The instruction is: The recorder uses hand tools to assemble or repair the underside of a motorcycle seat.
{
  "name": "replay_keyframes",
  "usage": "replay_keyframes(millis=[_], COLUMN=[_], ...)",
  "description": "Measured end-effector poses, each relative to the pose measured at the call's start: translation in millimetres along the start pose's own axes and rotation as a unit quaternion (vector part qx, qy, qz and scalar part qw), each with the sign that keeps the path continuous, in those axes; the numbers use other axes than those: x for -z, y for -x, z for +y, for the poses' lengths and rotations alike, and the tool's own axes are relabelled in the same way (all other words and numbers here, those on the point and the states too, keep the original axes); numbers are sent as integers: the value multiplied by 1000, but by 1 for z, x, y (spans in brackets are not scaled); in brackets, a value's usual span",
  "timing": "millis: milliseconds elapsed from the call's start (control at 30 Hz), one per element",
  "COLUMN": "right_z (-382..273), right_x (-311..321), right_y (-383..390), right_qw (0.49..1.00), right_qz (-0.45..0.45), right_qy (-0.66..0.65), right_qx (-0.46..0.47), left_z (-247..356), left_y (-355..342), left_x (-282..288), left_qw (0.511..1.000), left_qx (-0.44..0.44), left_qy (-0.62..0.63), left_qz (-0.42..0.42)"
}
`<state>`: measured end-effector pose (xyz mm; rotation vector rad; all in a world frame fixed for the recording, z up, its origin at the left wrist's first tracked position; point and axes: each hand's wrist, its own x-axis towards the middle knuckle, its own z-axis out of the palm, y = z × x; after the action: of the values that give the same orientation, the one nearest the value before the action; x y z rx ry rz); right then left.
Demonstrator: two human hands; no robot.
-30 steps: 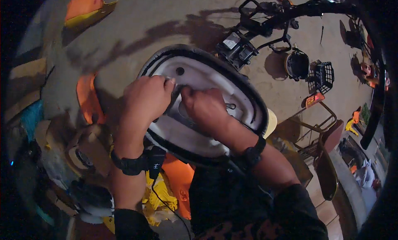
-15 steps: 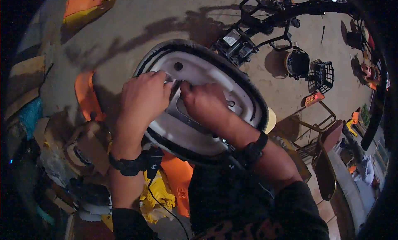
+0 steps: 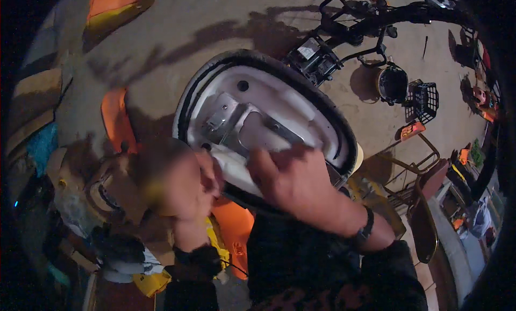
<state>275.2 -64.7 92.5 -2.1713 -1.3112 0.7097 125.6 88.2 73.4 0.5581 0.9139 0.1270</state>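
An upturned, oval vehicle seat (image 3: pixel 244 198) with a thick black rim lies before me. Its pale inner shell (image 3: pixel 317 115) carries a shiny metal bracket (image 3: pixel 223 115) with a rounded cut-out. Over the near right part of the shell is my right hand (image 3: pixel 293 176), its fingers curled and partly blurred; whatever they hold is hidden. My left hand (image 3: pixel 196 182) is beside the seat's near left rim, smeared by motion, so its fingers cannot be read. A dark and yellowish blur overlaps that hand, too unclear to name.
Orange curved panels (image 3: pixel 117 120) lie on the floor at left, with cardboard and bags below. A two-wheeler's black frame and handlebar (image 3: pixel 371 26) stand at the upper right. A black bucket (image 3: pixel 392 84), a black basket (image 3: pixel 423 101) and a metal-framed chair (image 3: pixel 424 214) are at right.
Both hands have come away from the metal bracket, which now shows. My left hand has moved down past the near rim; my right has moved down and slightly right.
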Motion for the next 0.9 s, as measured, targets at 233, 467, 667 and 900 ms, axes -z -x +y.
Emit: replay_keyframes(millis=[233,467,667,900], right_z=[-42,-23,16,23], right_x=[-2,7,-39,-58], right_y=[47,83,73,71], right_qw=[991,977,963,976], right_qz=[-86,-163,-172,-146], right_qy=[-60,53,153,124], right_qx=[83,-126,-139,-105], left_z=[-58,-50,-54,-60], left_y=[33,31,-13,-24], left_x=[-5,5,-19,-25], left_qw=[985,827,566,430], left_qx=[151,-75,-173,-131], left_qy=[-5,-557,-805,-890], left_qz=[-88,2,-42,-75])
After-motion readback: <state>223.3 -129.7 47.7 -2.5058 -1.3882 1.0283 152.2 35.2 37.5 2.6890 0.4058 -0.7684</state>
